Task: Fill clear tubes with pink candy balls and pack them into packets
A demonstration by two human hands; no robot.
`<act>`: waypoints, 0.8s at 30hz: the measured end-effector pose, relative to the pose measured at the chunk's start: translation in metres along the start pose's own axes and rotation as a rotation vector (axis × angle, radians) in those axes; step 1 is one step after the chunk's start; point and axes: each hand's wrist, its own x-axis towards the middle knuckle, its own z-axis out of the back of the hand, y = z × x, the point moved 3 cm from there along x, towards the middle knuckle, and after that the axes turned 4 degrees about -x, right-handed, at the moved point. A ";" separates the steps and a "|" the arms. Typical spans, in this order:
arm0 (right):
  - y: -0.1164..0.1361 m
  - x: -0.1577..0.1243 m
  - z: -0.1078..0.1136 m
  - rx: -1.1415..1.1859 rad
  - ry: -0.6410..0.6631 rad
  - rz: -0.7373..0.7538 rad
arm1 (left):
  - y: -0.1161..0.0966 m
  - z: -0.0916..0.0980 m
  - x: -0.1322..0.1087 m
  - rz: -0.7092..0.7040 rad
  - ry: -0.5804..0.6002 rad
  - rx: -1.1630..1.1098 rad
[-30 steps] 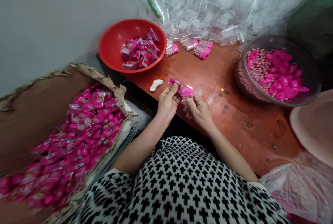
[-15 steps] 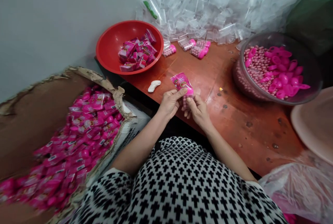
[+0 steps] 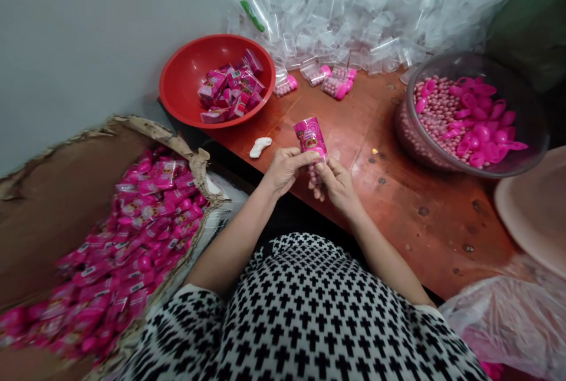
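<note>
My left hand [image 3: 286, 171] and right hand [image 3: 338, 186] pinch a pink wrapped packet [image 3: 310, 136] upright between thumbs and fingers, just right of the red plastic bowl [image 3: 180, 80]

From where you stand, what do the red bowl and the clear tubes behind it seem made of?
The red bowl looks like moulded plastic, smooth with a glossy shine. The clear tubes seem to be thin plastic, probably, being see-through with bright glints.
</note>
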 end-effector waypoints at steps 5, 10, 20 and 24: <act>-0.004 0.002 -0.003 0.174 0.026 -0.035 | 0.005 -0.001 -0.003 0.070 0.048 -0.020; -0.005 -0.006 0.003 0.253 -0.042 -0.003 | 0.008 0.009 -0.001 -0.053 -0.216 -0.162; -0.002 0.007 0.003 0.226 -0.100 -0.016 | 0.024 0.001 -0.022 0.016 -0.081 -0.202; 0.007 0.013 -0.006 0.149 0.064 -0.059 | 0.007 0.023 -0.048 -0.057 -0.165 -0.188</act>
